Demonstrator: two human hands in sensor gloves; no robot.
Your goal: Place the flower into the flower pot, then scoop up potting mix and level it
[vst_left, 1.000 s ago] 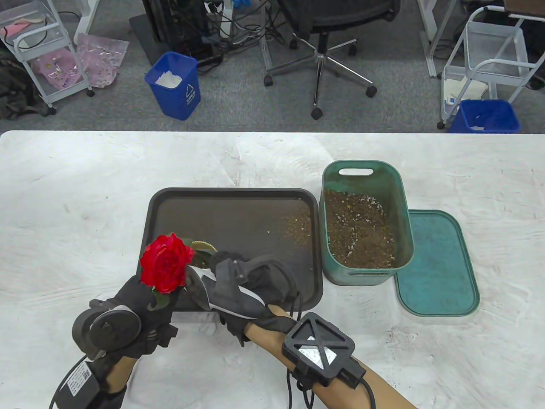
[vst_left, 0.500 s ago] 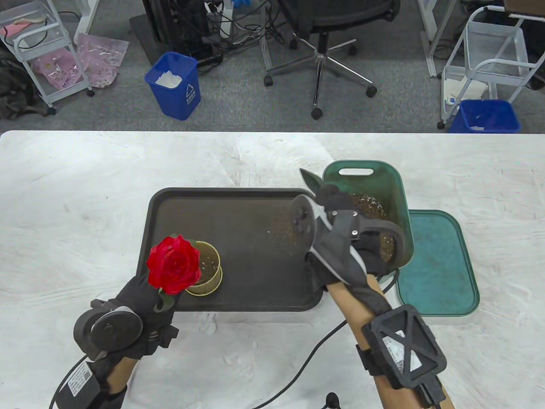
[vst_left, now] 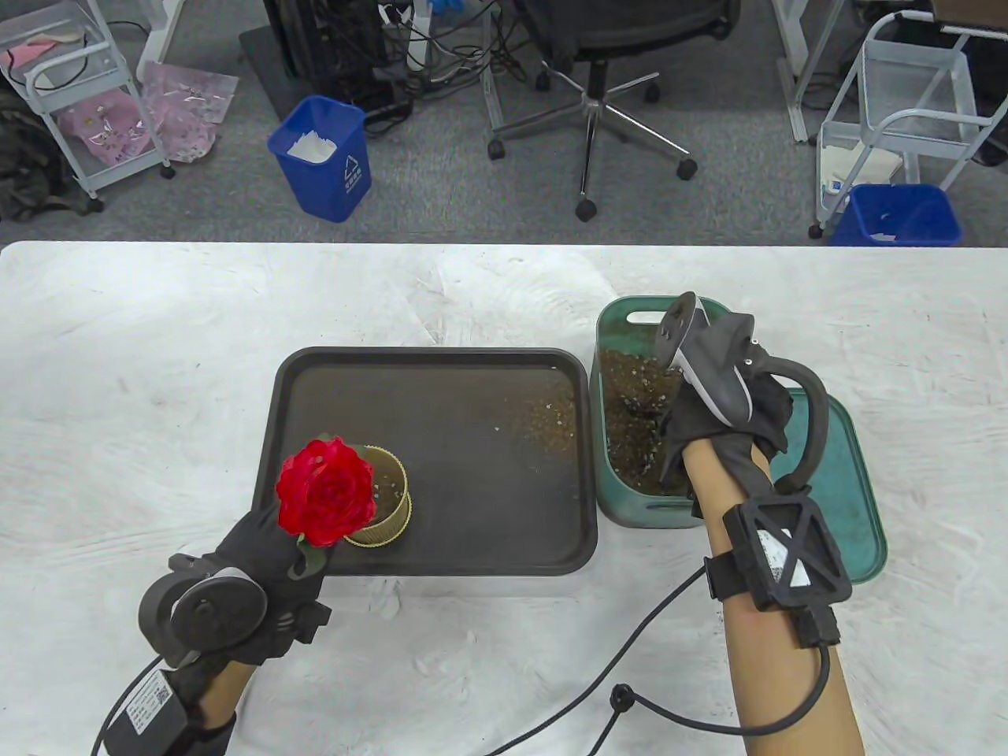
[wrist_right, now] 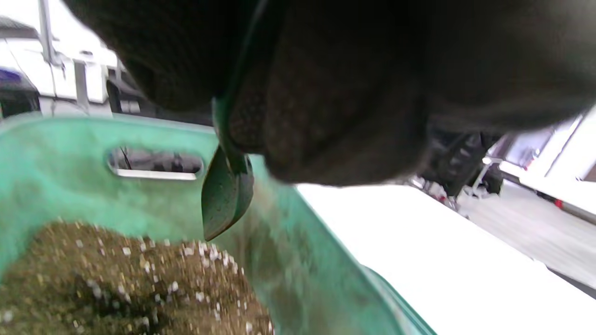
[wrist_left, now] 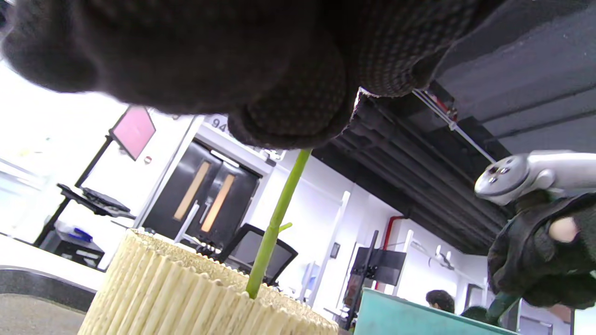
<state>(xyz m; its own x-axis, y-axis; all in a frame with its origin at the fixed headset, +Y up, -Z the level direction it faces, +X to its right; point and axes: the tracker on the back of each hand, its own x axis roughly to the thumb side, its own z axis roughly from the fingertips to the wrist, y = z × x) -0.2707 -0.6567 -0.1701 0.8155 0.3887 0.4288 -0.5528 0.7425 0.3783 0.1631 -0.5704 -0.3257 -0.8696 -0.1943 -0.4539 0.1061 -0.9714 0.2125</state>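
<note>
My left hand (vst_left: 272, 563) holds the red flower (vst_left: 327, 491) by its green stem (wrist_left: 274, 223), which runs down into the ribbed yellow flower pot (vst_left: 383, 498) at the near left of the dark tray (vst_left: 441, 378). A little mix lies inside the pot. My right hand (vst_left: 709, 386) is over the green bin (vst_left: 622, 504) of potting mix (vst_left: 630, 402) and grips a small green trowel (wrist_right: 226, 193). The trowel's blade points down just above the mix (wrist_right: 116, 279). In the table view the trowel is hidden under the hand.
The bin's green lid (vst_left: 850, 504) lies flat to the right of the bin. Spilled mix (vst_left: 551, 417) dots the tray's right side. A black cable (vst_left: 630, 693) trails over the white table (vst_left: 157, 378) near the front edge.
My right hand with the trowel moved from the flower pot across the tray to the green bin, and now hangs over the mix. The left hand keeps its hold on the flower.
</note>
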